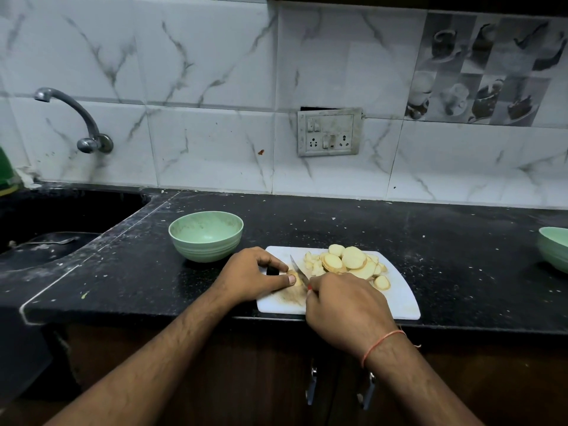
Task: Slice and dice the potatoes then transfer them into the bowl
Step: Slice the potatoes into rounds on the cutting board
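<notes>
A white cutting board (pixel 402 302) lies at the counter's front edge. On its far right half is a heap of pale potato slices (pixel 350 262). My left hand (pixel 255 275) pinches a small potato end piece (pixel 293 276) between thumb and fingers on the board's left part. My right hand (pixel 344 305) grips a knife; its blade (pixel 297 269) slants down just right of that piece, and the handle is hidden in my fist. An empty pale green bowl (pixel 206 238) stands on the counter, just left of and behind the board.
The black counter (pixel 430 229) runs along a tiled wall with a socket panel (pixel 329 132). A sink (pixel 46 235) with a tap (pixel 80 118) lies at the left. A second green bowl (pixel 554 250) shows at the right edge. Cabinet handles (pixel 312 385) hang below.
</notes>
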Demonstrator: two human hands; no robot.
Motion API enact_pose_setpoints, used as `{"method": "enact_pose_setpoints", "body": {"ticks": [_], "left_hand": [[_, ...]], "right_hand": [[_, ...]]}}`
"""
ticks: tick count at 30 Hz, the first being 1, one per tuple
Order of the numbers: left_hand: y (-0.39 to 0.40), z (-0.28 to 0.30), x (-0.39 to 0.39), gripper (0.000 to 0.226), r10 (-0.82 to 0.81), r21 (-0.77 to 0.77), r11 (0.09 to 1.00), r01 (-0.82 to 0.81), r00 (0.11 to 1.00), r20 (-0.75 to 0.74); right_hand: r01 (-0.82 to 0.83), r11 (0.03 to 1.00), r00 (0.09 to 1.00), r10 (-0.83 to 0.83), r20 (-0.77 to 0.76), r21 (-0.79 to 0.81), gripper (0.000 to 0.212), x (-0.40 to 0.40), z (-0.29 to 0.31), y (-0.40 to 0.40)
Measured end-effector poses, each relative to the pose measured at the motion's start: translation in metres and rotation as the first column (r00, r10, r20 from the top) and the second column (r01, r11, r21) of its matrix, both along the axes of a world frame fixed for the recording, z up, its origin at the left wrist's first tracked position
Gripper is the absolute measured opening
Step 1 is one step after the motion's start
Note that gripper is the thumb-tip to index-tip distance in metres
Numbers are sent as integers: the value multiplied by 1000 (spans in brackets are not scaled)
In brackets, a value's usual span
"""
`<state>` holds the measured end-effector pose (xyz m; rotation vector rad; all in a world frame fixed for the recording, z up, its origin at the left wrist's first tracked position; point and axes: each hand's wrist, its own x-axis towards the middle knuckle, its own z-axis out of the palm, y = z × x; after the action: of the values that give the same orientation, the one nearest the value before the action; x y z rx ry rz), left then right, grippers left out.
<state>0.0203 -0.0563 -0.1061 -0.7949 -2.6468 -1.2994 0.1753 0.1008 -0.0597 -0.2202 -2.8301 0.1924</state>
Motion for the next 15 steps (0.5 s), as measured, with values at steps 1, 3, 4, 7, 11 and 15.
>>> {"method": "enact_pose_setpoints", "body": {"ticks": [1,3,4,7,11,15], "left_hand": [[0,0,0,30,2,5,1000,-3,1000,14],[0,2,-1,30,2,4,1000,-2,999,47],[0,3,-1,30,-1,1,1000,1,998,60],[0,5,-3,35,-8,2,1000,8,996,92],[1,6,-8,40,-23,42,999,15,982,187],[2,9,-8,39,-65,88,995,43,959,275]], "right_hand": [[1,1000,1000,-1,2,5,34,-1,0,-1],[-1,1000,1000,1,3,16,33,-1,1,-3],[-5,1000,1000,5,0,22,33,-2,1,-2],[-18,999,1000,18,-11,36,34,-1,2,-2],[-29,997,1000,29,1,69,36,-3,4,-1],[-21,989,998,13,58,146,32,-12,6,-8]]}}
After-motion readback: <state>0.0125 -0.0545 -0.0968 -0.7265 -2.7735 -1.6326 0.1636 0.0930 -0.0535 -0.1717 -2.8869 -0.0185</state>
